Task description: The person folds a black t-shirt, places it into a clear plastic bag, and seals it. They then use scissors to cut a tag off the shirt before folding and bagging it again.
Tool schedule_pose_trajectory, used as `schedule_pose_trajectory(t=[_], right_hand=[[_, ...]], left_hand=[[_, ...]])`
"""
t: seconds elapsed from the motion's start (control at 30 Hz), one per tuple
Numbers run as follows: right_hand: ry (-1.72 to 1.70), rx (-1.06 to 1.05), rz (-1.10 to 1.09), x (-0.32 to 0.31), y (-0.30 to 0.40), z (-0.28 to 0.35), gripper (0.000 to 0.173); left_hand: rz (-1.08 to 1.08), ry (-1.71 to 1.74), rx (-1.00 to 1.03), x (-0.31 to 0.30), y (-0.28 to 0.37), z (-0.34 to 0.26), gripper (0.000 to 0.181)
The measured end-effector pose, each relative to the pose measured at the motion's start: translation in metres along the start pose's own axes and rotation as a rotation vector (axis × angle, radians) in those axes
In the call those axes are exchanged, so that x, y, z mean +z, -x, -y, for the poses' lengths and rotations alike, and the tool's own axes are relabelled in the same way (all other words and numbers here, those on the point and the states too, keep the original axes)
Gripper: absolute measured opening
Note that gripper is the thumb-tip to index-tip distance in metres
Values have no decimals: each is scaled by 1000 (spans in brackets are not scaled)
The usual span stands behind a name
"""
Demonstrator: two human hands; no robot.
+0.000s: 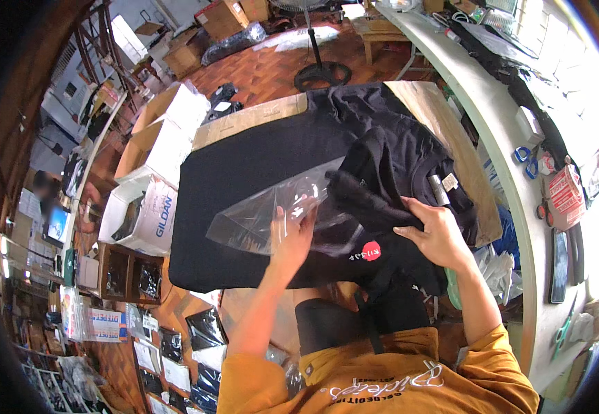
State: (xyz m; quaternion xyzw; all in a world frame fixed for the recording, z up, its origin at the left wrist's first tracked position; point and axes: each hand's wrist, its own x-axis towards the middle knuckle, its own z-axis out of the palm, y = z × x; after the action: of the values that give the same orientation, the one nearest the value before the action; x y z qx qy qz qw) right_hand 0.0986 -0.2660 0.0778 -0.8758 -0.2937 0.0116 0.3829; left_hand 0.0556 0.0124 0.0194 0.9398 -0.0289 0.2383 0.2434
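Note:
A clear plastic bag (pixel 242 227) lies slantwise over black cloth (pixel 237 160) spread on the table in front of me. My left hand (pixel 293 230) holds the bag near its middle, thumb and fingers around the film. My right hand (pixel 434 230) pinches the edge of a bunched black garment (pixel 366 191), whose folds meet the right end of the bag. Whether any cloth is inside the bag, I cannot tell. Below the bag, a round red print (pixel 371 251) with white characters shows on black fabric. A neckline with a light label (pixel 450 182) lies beyond my right hand.
Along the right runs a long pale counter (pixel 490 119) with blue-handled scissors (pixel 527 161), a tape roll (pixel 565 194) and a phone (pixel 558 266). Open cardboard boxes (pixel 146 207) stand left of the table. Behind it is a pedestal fan (pixel 322 75). A person (pixel 53 191) is at the far left.

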Motion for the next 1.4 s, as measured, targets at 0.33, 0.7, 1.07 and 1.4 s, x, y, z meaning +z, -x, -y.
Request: schedule_pose_trajectory(t=[0.33,0.7,1.07,1.4], right_hand=[[400,-362,112,-15,5,-1,51],[365,-192,287,-28,-24,-17,45],[517,27,149,-2,-27,4,52],[1109,-343,64,52,-7,37,56]], left_hand=[[-72,848,-628,-13,-12,-14,37],[21,339,123,-23,-10,-29,26],[54,212,-40,-7,5,-29,61],[-340,70,62,-7,-28,-45,61]])
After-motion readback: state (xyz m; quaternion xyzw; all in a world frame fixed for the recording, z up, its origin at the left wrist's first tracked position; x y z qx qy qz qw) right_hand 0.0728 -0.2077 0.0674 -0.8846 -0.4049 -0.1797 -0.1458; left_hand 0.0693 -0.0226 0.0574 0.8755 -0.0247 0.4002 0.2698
